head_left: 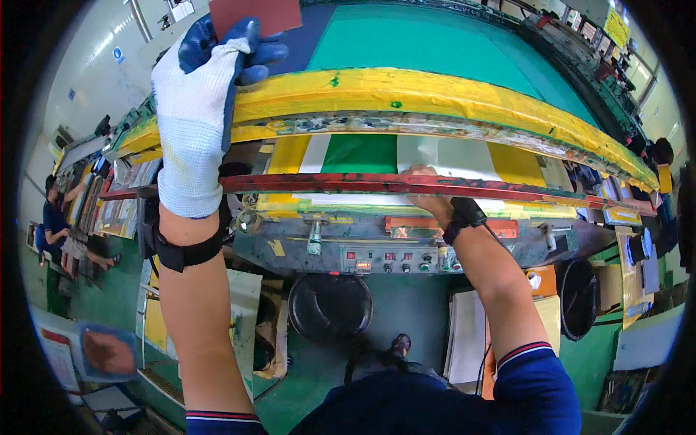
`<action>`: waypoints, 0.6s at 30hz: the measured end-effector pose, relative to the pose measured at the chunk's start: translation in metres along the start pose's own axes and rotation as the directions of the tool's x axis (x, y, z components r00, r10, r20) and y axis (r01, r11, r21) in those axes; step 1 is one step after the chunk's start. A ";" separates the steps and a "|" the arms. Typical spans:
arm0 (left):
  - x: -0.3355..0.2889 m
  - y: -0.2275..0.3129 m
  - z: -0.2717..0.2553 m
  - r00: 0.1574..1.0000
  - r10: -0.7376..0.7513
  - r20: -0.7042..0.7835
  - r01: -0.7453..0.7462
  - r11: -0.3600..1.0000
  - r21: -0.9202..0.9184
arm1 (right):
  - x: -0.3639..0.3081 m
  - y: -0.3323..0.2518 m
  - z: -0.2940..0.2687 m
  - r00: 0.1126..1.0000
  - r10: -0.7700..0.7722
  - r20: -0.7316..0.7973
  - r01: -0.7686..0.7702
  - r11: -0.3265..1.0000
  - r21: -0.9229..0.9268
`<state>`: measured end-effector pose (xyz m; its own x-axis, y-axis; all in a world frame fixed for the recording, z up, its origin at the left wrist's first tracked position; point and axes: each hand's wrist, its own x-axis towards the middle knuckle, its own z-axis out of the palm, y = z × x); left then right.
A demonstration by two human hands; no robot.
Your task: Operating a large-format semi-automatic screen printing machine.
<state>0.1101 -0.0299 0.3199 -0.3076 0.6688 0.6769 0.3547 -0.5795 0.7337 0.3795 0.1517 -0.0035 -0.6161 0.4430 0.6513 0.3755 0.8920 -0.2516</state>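
The raised yellow-taped screen frame (435, 90) hangs just beyond the bare right hand (433, 204), so if it dropped or was lowered too early, those fingers could be pinched between it and the surface beneath. The long red metal bar (348, 184) crosses directly over the right hand and could catch its knuckles or wrist if the hand pulled back fast. A careless push or drag of those fingers might also skew or crease the flat green-and-white sheet (360, 154) lying just ahead and to the left of them. The left hand (199, 90), in a white knit glove with dark blue coated fingers, carries its own risk: a loose grip could let the flat dark red rectangular card (259, 14) fall onto the stretched teal mesh (428, 36) to its right, and wet ink on the frame's rim could smear the glove. That left hand is mostly closed, fingers curled, apparently gripping the card by its lower edge, with its lower fingers close to the frame's left part. The right hand reaches under the bar with its fingers toward the sheet; the bar hides part of it, so whether it grips or merely touches anything cannot be told.
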 end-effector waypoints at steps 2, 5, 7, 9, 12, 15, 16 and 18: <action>-0.001 -0.001 -0.005 1.000 0.016 -0.024 -0.017 0.999 -0.035 | 0.000 0.003 0.002 0.998 -0.031 0.055 0.027 0.997 0.076; 0.005 -0.011 0.004 1.000 0.019 0.013 -0.018 0.999 -0.031 | -0.016 0.042 -0.031 0.761 0.588 -0.274 -0.610 0.792 0.003; 0.006 -0.004 0.013 1.000 -0.014 -0.016 0.014 1.000 0.008 | -0.015 0.059 -0.038 0.743 0.547 -0.385 -0.639 0.751 -0.168; 0.006 -0.004 0.011 0.999 0.016 -0.041 -0.014 0.999 0.035 | -0.008 0.056 -0.035 0.582 0.801 -0.144 -0.798 0.526 -0.295; 0.004 -0.001 0.003 0.995 0.042 -0.085 -0.038 0.998 0.050 | 0.026 0.032 -0.031 0.319 0.934 0.157 -0.880 0.354 -0.316; 0.001 0.011 -0.010 0.995 -0.075 -0.061 0.069 0.993 -0.090 | 0.023 0.035 -0.021 0.392 0.902 0.178 -0.824 0.431 -0.368; -0.009 0.028 -0.012 0.992 -0.115 -0.055 0.105 0.982 -0.158 | 0.014 0.038 -0.015 0.447 0.877 0.174 -0.800 0.479 -0.361; -0.004 -0.004 -0.020 0.924 0.383 -0.007 -0.358 0.870 0.338 | -0.005 0.052 -0.022 0.536 0.830 0.155 -0.773 0.557 -0.306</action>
<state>0.0919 -0.0397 0.3158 -0.1545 0.3926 0.9067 0.7169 -0.5869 0.3762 0.4178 0.1940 -0.0043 -0.1262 0.9916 0.0298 0.8965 0.1269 -0.4244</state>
